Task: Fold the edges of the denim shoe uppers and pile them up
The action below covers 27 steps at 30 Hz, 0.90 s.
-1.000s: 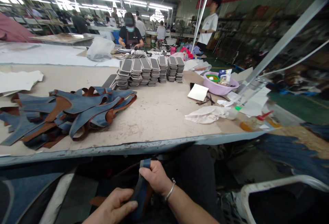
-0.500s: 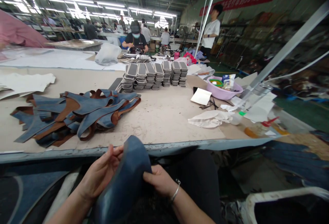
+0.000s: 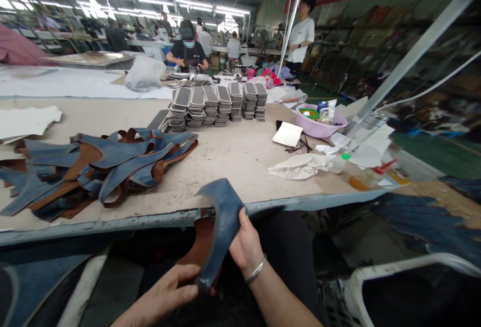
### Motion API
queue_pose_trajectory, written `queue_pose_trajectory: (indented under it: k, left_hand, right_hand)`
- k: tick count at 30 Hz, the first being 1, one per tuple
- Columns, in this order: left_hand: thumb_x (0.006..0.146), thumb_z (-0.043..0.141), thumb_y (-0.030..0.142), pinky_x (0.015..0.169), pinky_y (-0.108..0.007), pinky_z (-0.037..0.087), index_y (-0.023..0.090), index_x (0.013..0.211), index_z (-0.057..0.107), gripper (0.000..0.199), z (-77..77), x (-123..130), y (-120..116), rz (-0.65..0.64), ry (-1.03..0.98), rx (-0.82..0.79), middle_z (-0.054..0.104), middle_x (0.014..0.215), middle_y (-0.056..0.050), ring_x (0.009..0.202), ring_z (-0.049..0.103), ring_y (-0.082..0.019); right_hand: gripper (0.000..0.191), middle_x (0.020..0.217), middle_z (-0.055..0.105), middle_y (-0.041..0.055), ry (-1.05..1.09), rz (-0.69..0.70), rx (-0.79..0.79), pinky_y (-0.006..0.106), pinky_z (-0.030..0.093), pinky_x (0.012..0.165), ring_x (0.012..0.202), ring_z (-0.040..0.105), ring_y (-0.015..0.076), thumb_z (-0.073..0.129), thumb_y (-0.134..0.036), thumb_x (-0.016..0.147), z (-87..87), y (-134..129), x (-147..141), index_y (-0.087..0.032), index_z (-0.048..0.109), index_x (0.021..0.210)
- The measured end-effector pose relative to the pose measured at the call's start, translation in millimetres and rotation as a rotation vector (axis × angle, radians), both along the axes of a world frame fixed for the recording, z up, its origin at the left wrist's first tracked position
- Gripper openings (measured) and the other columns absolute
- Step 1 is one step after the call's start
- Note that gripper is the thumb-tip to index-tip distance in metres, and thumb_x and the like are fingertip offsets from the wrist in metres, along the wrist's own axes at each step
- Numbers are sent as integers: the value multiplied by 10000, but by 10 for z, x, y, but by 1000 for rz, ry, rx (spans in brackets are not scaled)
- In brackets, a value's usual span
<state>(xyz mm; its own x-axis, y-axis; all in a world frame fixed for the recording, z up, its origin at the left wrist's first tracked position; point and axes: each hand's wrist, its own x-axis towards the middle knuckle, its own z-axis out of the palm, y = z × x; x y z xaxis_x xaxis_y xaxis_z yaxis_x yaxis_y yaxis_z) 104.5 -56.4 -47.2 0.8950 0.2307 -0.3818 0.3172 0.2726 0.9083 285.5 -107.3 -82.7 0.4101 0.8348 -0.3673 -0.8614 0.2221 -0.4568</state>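
Observation:
A curved blue leather piece (image 3: 224,217) with a brown underside is held over my lap, at the table's front edge. My left hand (image 3: 175,289) pinches its lower end between thumb and fingers. Higher up, my right hand (image 3: 246,244) grips the right side, thumb on the blue face and the other fingers hidden behind. A silver bracelet circles my right wrist. On the table to the left lies a heap of similar blue and brown leather pieces (image 3: 124,159).
Stacks of grey pads (image 3: 210,104) stand mid-table. A purple basin (image 3: 319,125), a white cloth (image 3: 300,166) and a bottle of amber liquid (image 3: 366,179) are at the right. A slanted metal pole (image 3: 409,61) rises there. People work beyond.
The leather piece has turned, showing its brown underside. My left hand has moved down to its lower end, and my right hand has shifted up and right. The view has shifted slightly.

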Motion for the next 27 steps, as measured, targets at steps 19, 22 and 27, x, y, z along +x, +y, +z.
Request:
queue_pose_trajectory:
  k: [19,22,27]
  left_hand:
    - [710,669,299,643,-255,429,134,730,671,166,-190,-67,-97,605,-16,-321,655,686,-44,662,559,-159]
    - [717,652,248,672,-232,449,155,735,670,97,-226,-98,-70,773,-38,-275,635,687,-3,683,548,-140]
    - [669,730,303,663,-194,464,178,763,681,164,-285,-155,-78,971,-15,-143,664,733,17,709,566,-136]
  right_hand:
    - [472,1110,662,64,-738,464,-144,376,414,991,1053,588,221,633,-494,768,-129,-128,-194,-164,617,1105]
    - [516,903,694,87,-1145,617,-305,370,494,814,846,635,238,566,-594,768,-177,-156,-128,-135,681,974]
    - [558,874,688,76,-991,946,-205,266,494,580,679,636,173,542,-599,777,-159,-203,-146,-182,640,1135]
